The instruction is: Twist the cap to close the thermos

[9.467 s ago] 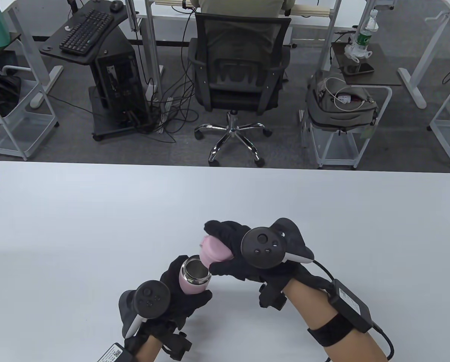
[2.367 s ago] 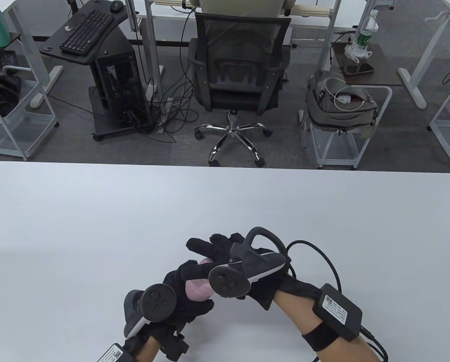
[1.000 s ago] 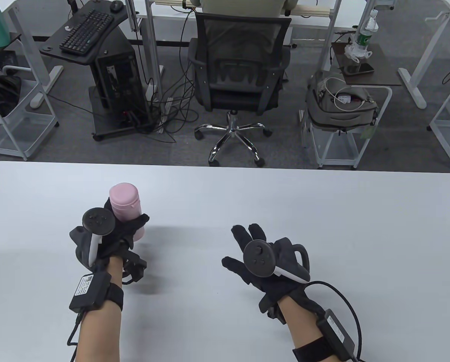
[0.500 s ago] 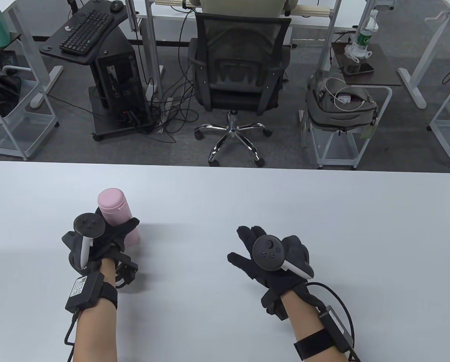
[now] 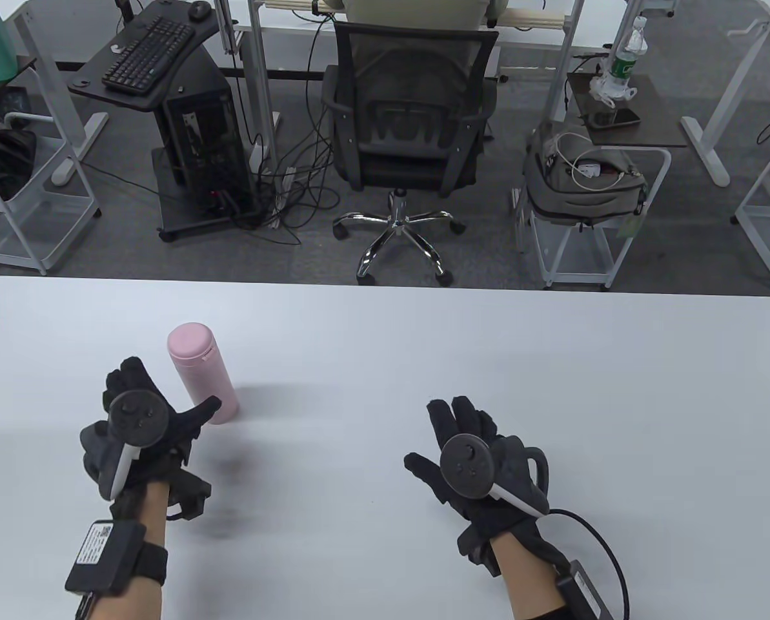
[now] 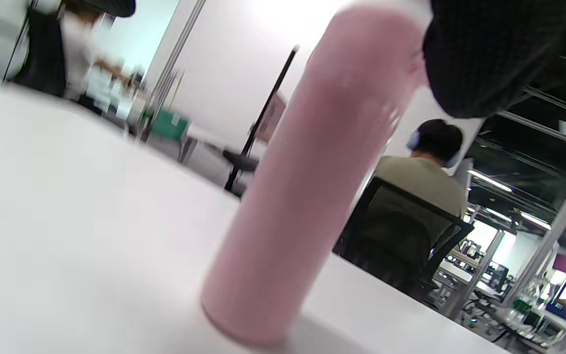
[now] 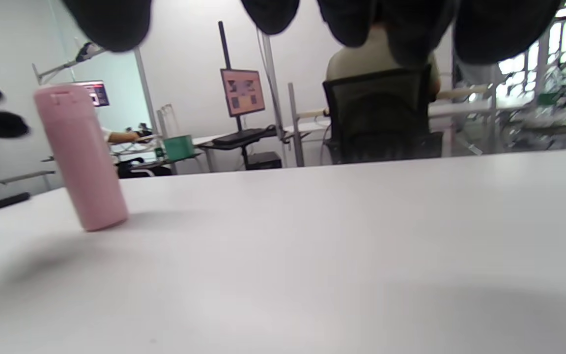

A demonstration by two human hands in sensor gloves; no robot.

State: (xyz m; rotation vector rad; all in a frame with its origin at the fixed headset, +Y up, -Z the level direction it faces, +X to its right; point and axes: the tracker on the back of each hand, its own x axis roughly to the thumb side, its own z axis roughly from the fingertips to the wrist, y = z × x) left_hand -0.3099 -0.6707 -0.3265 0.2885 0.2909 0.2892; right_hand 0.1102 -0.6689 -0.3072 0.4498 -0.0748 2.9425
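Smooth pink cylindrical thermos (image 5: 202, 373), cap (image 5: 191, 340) on, upright on matte white table (image 5: 423, 361), left of frame; left hand (image 5: 141, 426) and right hand (image 5: 481, 465) spread, empty

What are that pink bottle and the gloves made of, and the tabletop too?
The pink bottle shows a smooth matte coat with soft highlights; painted metal or plastic, I cannot tell which from here. The glove on the left hand looks like black knitted fabric, since a fine weave shows on a fingertip in the left wrist view. The table looks like smooth white laminate, with only faint sheen.
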